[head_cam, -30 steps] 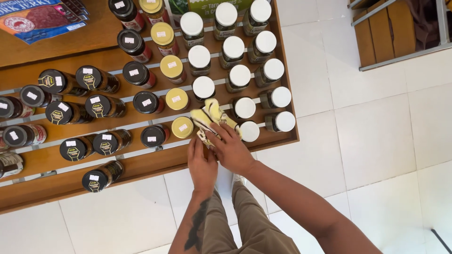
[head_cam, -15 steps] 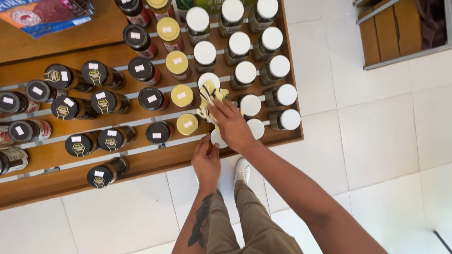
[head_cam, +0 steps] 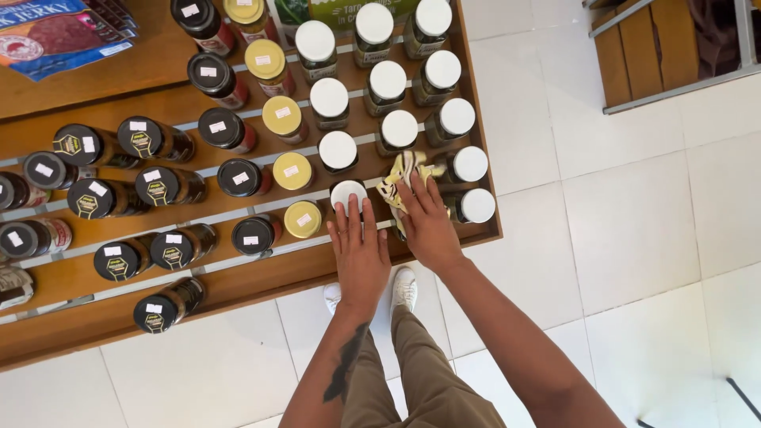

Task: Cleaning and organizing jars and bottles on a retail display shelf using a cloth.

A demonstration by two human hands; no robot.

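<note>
My left hand (head_cam: 359, 250) rests flat on the sloped wooden shelf (head_cam: 238, 281), fingers spread, fingertips touching a white-lidded jar (head_cam: 348, 192). Just to its right, my right hand (head_cam: 426, 218) presses a yellow-and-white patterned cloth (head_cam: 400, 176) against the shelf among the white-lidded jars. The cloth sticks out past my fingertips, next to two white-lidded jars (head_cam: 469, 164) (head_cam: 477, 205) at the shelf's right end. A yellow-lidded jar (head_cam: 303, 219) lies left of my left hand.
Rows of jars fill the shelf: black lids (head_cam: 162, 185) on the left, yellow lids (head_cam: 281, 117) in the middle, white lids (head_cam: 388, 79) on the right. Flat packets (head_cam: 59, 36) lie at the top left. A wooden pallet (head_cam: 658, 47) stands on the white tiled floor (head_cam: 634, 230).
My right hand has shifted the cloth to the right, off the middle white-lidded jar. My left hand has risen from the shelf's front edge and now lies with fingers spread at that jar.
</note>
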